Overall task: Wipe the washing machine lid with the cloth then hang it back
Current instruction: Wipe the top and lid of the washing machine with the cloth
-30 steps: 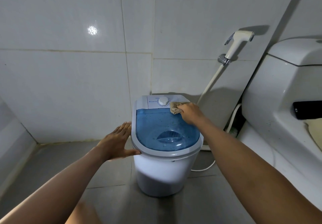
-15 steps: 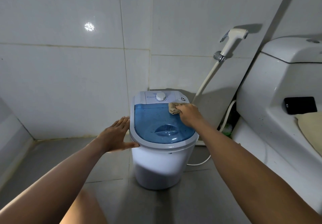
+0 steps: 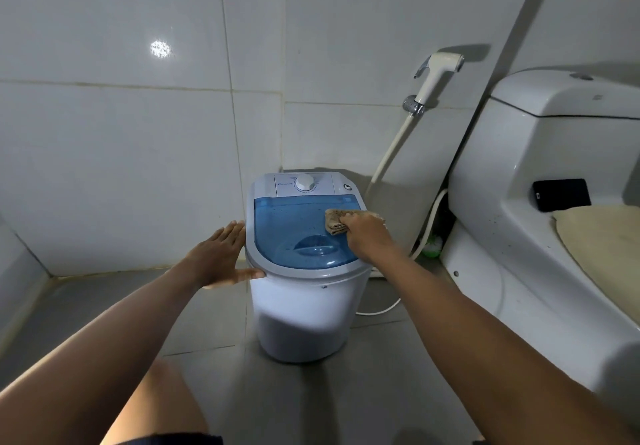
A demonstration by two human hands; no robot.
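A small white washing machine (image 3: 304,320) stands on the grey floor against the tiled wall. Its translucent blue lid (image 3: 291,233) lies closed, with a white dial (image 3: 305,183) on the panel behind it. My right hand (image 3: 367,236) presses a folded beige cloth (image 3: 334,221) onto the lid's right side. Most of the cloth is under my fingers. My left hand (image 3: 218,257) rests flat and open against the machine's left rim, thumb on the front edge.
A white toilet (image 3: 540,236) fills the right side, with a black phone (image 3: 561,195) and a beige mat (image 3: 606,236) on it. A bidet sprayer (image 3: 434,77) hangs on the wall, its hose running down behind the machine. A white cord (image 3: 381,311) lies on the floor.
My right hand has slid the cloth from the lid's back right corner near the control panel toward me along the right side. My left hand stays on the left rim.
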